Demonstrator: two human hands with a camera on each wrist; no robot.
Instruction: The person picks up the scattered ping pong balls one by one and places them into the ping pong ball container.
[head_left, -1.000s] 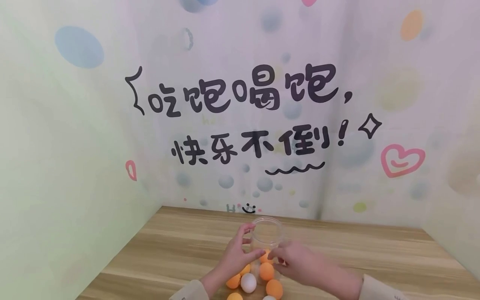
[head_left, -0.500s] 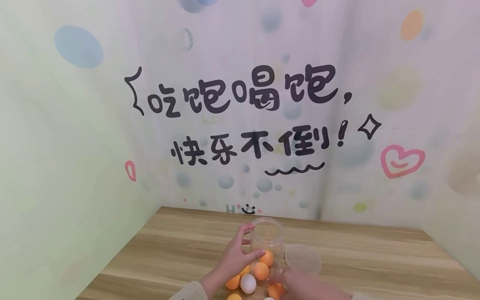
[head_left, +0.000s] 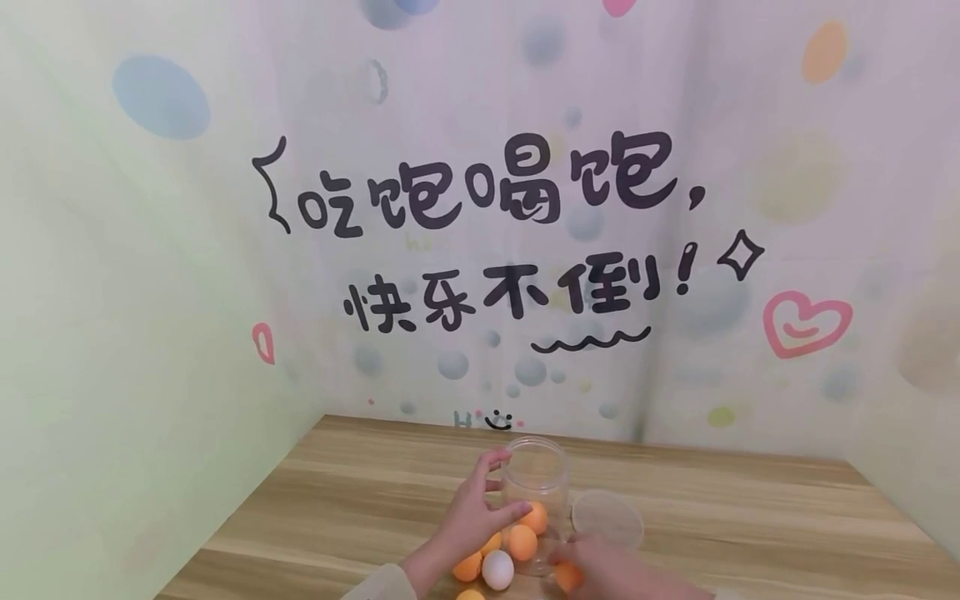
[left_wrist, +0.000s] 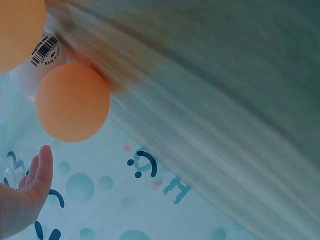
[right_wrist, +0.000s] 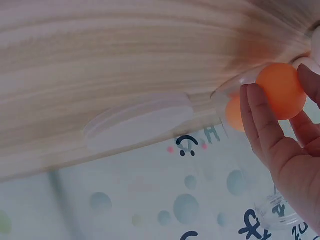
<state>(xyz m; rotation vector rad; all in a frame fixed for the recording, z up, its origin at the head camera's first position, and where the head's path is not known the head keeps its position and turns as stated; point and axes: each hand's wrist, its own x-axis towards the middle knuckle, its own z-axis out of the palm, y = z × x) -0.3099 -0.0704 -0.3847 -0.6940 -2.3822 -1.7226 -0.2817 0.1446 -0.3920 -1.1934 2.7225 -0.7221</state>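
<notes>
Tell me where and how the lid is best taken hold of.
Pinch the lid by its rim, probably coming from the person's right: it is a round, shallow disc lying on the table, with the jar standing close on its left.

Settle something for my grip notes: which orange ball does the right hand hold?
The rightmost orange ball in the head view, outside the jar: the right hand grips it. The other orange balls sit inside the jar or farther left.

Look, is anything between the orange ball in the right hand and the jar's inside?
The wall of the clear jar stands between the orange ball and the inside. Nothing visible blocks the open top; the lid lies on the table.
</notes>
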